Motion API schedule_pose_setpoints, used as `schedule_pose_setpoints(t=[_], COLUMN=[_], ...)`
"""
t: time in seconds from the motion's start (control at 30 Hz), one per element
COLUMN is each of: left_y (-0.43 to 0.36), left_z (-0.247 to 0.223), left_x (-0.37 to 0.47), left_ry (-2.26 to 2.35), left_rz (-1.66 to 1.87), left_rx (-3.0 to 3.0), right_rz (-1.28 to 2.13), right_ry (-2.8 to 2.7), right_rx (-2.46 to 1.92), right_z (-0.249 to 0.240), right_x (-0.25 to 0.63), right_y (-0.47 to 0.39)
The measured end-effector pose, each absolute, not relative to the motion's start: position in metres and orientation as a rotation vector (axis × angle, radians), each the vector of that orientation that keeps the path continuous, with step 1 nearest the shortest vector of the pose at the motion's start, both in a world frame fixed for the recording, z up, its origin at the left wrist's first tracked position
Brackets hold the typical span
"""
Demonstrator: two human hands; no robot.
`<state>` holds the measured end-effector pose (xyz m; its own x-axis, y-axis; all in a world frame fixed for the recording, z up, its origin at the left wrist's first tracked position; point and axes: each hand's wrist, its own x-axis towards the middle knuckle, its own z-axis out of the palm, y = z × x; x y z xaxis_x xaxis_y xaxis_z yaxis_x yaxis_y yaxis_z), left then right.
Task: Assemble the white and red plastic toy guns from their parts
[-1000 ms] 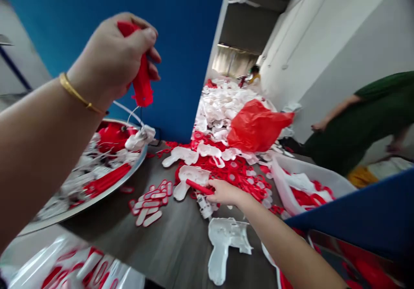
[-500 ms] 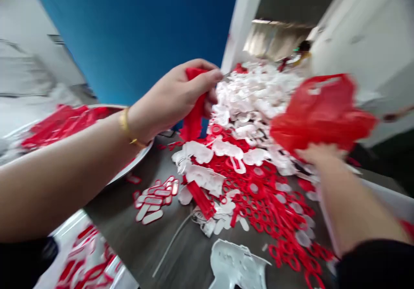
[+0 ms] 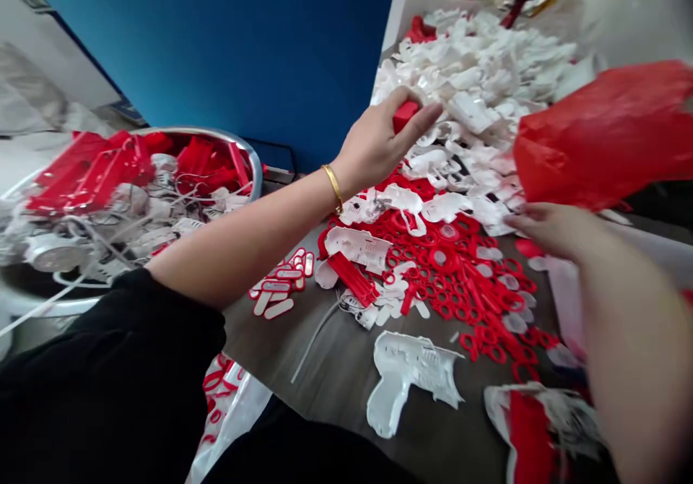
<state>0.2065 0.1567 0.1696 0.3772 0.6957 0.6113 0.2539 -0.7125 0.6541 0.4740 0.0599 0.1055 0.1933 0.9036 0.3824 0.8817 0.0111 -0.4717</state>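
My left hand [image 3: 379, 137], with a gold bracelet at the wrist, is closed around a red part [image 3: 406, 115] at the edge of a heap of white plastic shells [image 3: 471, 72]. My right hand [image 3: 552, 227] has its fingers apart over the right side of the heap. Just beyond it is a red plastic bag [image 3: 606, 134], not in its grasp. Red rings [image 3: 449, 296] and small white pieces spread below the hands. A white gun-shaped shell half [image 3: 406, 376] lies nearer on the dark table [image 3: 336, 390].
At left, a large metal basin [image 3: 257, 159] holds red parts and white pieces with cords. A blue panel [image 3: 243, 43] stands behind. Small red-edged white strips [image 3: 281, 282] lie on the table, and a shell with a red part [image 3: 530, 433] sits at bottom right.
The view has shifted. My left hand has moved right, over the white heap, still with the red part. My right hand has come away from the red bag, which is farther right.
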Motion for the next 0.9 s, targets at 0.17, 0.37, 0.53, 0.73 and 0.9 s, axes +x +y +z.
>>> schedule_pose_setpoints(t=[0.17, 0.37, 0.53, 0.73, 0.9], left_y=[0.127, 0.026, -0.056, -0.026, -0.006], left_z=[0.168, 0.158, 0.081, 0.068, 0.068], left_x=[0.222, 0.158, 0.138, 0.178, 0.186], left_ry=[0.612, 0.405, 0.192, 0.476, 0.627], left_rz=[1.251, 1.061, 0.027, 0.551, 0.657], left_rx=[2.182, 1.475, 0.494, 0.534, 1.218], right_rz=[0.307, 0.458, 0.663, 0.046, -0.059], right_ry=[-1.653, -1.264, -1.474, -2.166, -2.287], right_rx=[-1.458, -1.229, -1.087, -1.146, -1.517], right_z=[0.117, 0.149, 0.155, 0.08, 0.037], right_x=[0.365, 0.321, 0.311, 0.308, 0.316], right_y=[0.035, -0.014, -0.116, -0.17, -0.158])
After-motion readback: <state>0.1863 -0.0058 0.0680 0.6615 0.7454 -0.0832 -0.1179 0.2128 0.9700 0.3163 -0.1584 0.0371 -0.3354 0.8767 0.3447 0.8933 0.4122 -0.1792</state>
